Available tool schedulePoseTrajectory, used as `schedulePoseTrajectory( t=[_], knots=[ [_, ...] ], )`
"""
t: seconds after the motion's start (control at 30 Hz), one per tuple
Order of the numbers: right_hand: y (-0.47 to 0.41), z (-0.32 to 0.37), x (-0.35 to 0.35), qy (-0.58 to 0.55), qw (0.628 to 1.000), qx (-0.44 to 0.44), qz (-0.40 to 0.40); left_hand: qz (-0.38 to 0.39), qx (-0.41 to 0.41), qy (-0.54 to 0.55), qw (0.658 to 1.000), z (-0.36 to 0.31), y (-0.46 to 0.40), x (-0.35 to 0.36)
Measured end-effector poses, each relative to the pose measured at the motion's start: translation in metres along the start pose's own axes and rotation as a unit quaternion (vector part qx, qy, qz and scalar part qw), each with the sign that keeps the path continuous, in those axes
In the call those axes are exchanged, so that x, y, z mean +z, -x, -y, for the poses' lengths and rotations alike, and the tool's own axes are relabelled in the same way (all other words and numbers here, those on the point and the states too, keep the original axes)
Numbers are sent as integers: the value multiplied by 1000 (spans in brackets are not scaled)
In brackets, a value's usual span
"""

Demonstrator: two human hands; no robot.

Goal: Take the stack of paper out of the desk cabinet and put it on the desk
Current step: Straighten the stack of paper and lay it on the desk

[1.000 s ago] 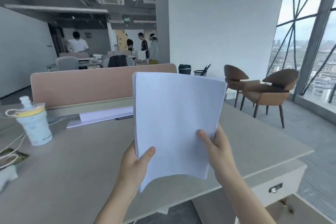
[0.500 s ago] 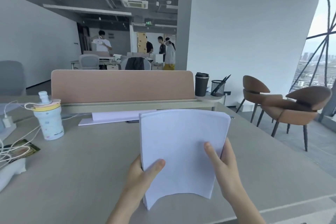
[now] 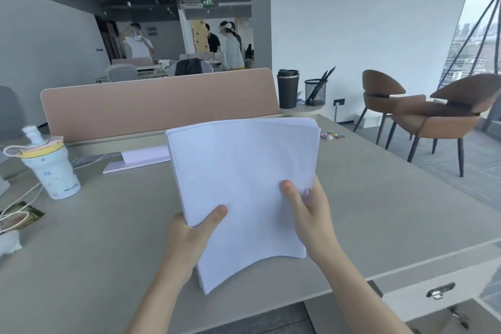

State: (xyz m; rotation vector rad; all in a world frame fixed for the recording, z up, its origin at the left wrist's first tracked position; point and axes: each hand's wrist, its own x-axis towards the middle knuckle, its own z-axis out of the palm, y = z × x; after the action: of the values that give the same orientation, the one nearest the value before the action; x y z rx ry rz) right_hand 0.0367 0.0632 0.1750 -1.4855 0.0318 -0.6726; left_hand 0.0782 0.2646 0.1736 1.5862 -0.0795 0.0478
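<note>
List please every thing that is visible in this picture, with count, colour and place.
stack of paper: one, white, held above the desk middle
desk: one, grey, across the foreground
divider panel: one, pink-beige, at the desk's far edge
bottle: one, white with yellow lid, desk left
tumbler: one, black, beyond the divider's right end
pen holder: one, black mesh, right of the tumbler
chairs: two, brown, right by the window
left hand: holding the paper's left edge
right hand: holding its right edge
</note>
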Motion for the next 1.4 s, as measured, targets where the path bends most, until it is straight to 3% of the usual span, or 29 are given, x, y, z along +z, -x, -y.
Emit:
schedulePoseTrajectory(
  t=[0.17, 0.33, 0.57, 1.17, 1.4],
  knots=[
    [-15, -14, -6, -6, 1000, -19, -3, -1, 24, 16, 1000, 8, -17, 12],
    [-13, -43, -5, 29, 999, 21, 7, -6, -44, 53, 998, 43, -14, 22],
    [-25, -44, 3, 33, 999, 7, -7, -19, -18, 38, 999, 38, -23, 20],
    [-12, -54, 9, 114, 981, 159, 8, 38, -79, -9, 996, 10, -25, 0],
    [-24, -67, 11, 221, 948, 226, 24, 66, -27, -49, 996, -13, -32, -13]
  ],
)
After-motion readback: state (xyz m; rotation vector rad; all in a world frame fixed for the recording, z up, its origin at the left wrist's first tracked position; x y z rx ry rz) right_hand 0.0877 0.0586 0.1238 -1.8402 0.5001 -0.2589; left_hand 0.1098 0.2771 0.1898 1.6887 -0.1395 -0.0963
